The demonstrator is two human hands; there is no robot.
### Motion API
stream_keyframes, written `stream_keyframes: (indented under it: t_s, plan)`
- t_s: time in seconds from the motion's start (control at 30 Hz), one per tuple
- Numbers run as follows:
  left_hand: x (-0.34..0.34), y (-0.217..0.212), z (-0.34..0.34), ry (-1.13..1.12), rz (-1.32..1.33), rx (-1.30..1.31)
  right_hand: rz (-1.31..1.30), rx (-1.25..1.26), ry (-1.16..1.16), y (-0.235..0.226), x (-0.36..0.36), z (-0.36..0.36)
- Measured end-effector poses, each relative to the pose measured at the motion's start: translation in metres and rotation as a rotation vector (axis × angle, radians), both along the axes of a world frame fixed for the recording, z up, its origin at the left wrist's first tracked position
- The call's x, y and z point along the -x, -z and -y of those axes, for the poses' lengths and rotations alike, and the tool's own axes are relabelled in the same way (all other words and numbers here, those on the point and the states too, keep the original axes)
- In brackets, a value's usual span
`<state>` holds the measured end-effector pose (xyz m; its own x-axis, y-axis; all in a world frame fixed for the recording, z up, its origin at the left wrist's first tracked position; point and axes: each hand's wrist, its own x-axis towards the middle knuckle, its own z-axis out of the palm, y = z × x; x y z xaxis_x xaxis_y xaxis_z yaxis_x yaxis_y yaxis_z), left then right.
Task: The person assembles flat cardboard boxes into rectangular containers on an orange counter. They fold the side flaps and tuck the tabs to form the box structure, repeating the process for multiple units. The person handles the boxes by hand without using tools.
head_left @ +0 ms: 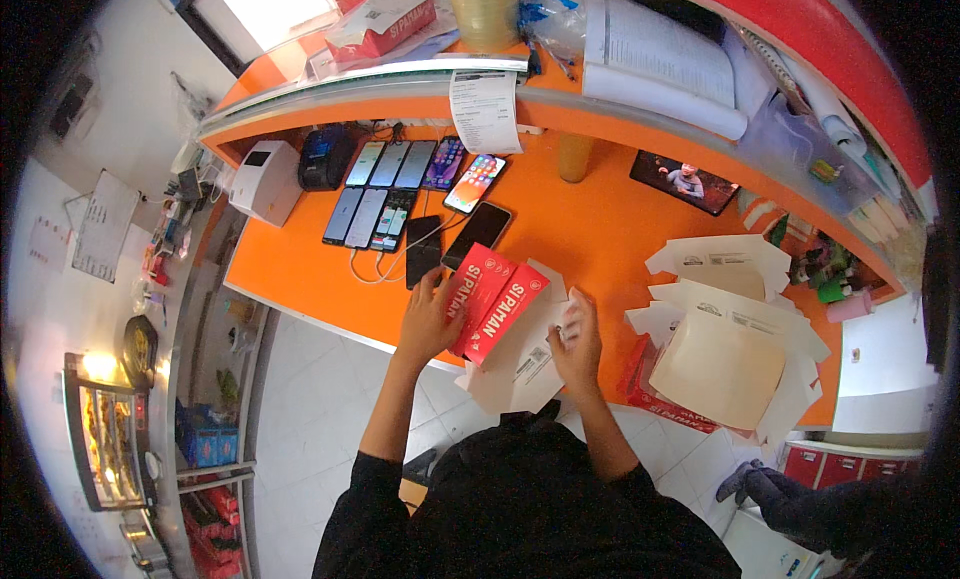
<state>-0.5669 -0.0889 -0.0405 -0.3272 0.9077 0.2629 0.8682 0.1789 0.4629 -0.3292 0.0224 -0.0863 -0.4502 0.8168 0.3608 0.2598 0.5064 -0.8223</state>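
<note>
Near the front edge of the orange counter I hold a partly folded red and white cardboard box point(492, 321) between my hands. Its red panels face up and its pale flaps stick out to the right and toward me. My left hand point(433, 317) grips the box's left side, fingers at the far corner. On the opposite side my right hand point(577, 344) has its fingers curled on a white flap, thumb inward. A stack of unfolded cartons point(725, 354), pale sides up with some red showing, lies to the right, overhanging the front edge.
Several phones point(386, 194) with cables lie beyond the box, beside a white printer point(265, 182) and a black device point(326, 159). A tablet point(685, 182) plays a video at the far right. A paper receipt point(486, 114) hangs from the upper shelf. Someone's legs point(790, 499) show at lower right.
</note>
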Motion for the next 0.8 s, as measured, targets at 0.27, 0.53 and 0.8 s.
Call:
stream_keyframes:
  t_s: [0.27,0.53,0.8]
  plan:
    - [-0.017,0.014,-0.050,0.026,-0.076,0.047,0.137,-0.021,-0.229,0.025,0.048,-0.056]
    - [-0.018,0.010,-0.051,0.011,-0.075,0.080,0.093,0.242,-0.473,0.012,0.033,-0.072]
    - [-0.018,0.008,-0.050,0.009,-0.027,0.076,0.220,0.215,-0.616,0.016,0.043,-0.089]
